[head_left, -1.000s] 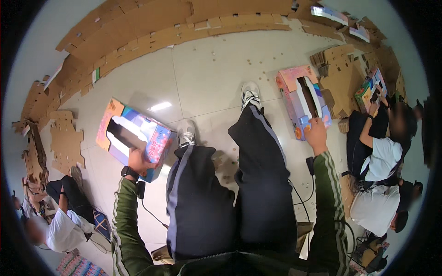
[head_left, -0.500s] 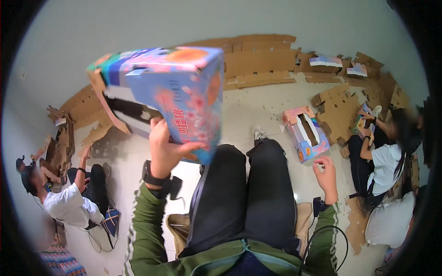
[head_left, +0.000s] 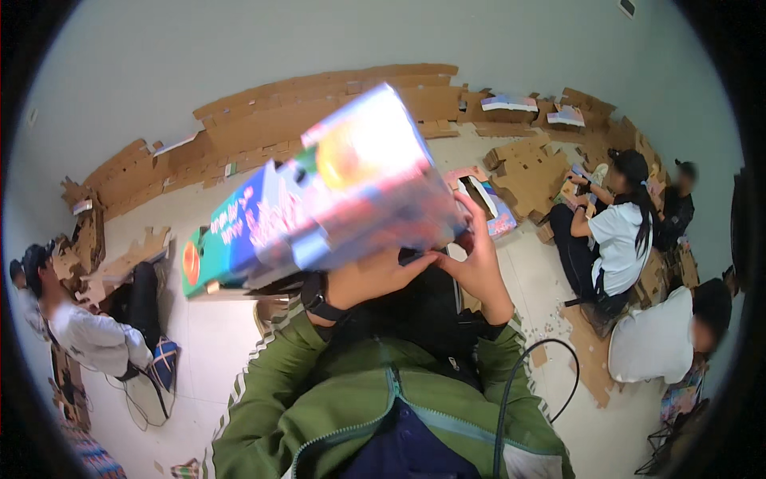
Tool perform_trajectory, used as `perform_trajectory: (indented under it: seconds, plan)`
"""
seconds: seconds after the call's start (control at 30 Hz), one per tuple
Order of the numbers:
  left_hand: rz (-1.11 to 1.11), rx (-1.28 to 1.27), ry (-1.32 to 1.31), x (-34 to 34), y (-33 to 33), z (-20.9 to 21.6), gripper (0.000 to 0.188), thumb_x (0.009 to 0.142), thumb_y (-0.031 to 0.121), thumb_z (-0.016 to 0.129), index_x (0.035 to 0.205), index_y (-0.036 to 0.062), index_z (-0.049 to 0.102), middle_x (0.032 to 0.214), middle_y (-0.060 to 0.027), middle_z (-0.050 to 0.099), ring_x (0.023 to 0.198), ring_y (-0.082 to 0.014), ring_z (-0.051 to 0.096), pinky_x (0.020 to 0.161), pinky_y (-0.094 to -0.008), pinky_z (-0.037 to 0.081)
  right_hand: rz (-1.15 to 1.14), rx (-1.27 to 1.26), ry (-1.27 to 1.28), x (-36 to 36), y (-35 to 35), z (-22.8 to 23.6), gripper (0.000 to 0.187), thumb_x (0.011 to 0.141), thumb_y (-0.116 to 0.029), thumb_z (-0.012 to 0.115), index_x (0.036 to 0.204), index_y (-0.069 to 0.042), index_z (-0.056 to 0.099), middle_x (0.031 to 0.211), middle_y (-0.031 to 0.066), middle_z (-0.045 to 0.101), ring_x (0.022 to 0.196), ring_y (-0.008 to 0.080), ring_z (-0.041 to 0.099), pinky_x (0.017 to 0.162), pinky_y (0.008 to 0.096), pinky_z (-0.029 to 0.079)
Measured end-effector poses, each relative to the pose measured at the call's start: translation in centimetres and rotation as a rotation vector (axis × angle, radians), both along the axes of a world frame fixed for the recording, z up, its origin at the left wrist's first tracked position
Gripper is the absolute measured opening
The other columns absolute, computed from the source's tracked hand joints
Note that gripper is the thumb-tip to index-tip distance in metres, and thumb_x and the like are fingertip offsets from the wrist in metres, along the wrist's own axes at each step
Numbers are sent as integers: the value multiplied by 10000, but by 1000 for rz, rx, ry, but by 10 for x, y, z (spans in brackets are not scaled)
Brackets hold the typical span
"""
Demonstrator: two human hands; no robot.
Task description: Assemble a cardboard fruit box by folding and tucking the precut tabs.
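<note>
A printed cardboard carton (head_left: pixel 271 215) in pink, blue and green, with an orange fruit picture, is held tilted above my lap, its right end raised. My left hand (head_left: pixel 371 279) grips it from below; most of its fingers are hidden behind the carton, and its thumb points right. My right hand (head_left: pixel 483 267) is at the carton's right end, fingers bent against its edge, thumb tip close to the left thumb. A second printed carton (head_left: pixel 503 217) lies on the floor beyond my right hand, its dark cut-out opening showing.
Flattened brown cardboard (head_left: pixel 327 112) lines the far wall. More brown sheets (head_left: pixel 523 172) lie on the floor at right. One person (head_left: pixel 96 327) sits at left; another (head_left: pixel 614 231) sits at right, handling a carton. A black cable (head_left: pixel 511 383) loops by my right sleeve.
The carton has come down and turned, its right end now up. My right hand has moved from beside my leg to the carton. The view has shifted.
</note>
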State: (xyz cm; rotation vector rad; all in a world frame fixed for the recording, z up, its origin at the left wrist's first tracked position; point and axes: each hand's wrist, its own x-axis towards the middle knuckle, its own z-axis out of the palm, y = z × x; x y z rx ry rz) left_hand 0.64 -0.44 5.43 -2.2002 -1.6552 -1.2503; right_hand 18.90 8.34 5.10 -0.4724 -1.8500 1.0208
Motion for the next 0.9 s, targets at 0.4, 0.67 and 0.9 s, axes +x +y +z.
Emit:
perform_trajectory:
  seconds: [0.4,0.67,0.9]
  plan:
    - [-292,-611,-65,-42,21,-54,656,714,469,793,1255,135,627,1226,-117,626,1128,-289,571,964,-406,463,32,-502,-67,-1,-6,-100,698,752,-88,858,1253,17,382,1190,150,581,992,193,651,757,310,557]
    - [-425,-846,-157,-51,54,-76,571,582,308,843,1061,41,684,930,-137,688,879,-263,642,778,-390,515,-66,-510,-155,1,-4,-116,750,733,-107,877,1274,-2,369,1061,106,631,873,123,642,644,242,528]
    - [-478,-1032,110,-58,85,-23,820,552,389,871,1244,34,610,1128,-196,666,1011,-292,632,889,-365,493,-70,-635,-327,11,-14,-79,709,803,-163,833,1284,3,339,1011,124,681,807,100,647,580,215,498]
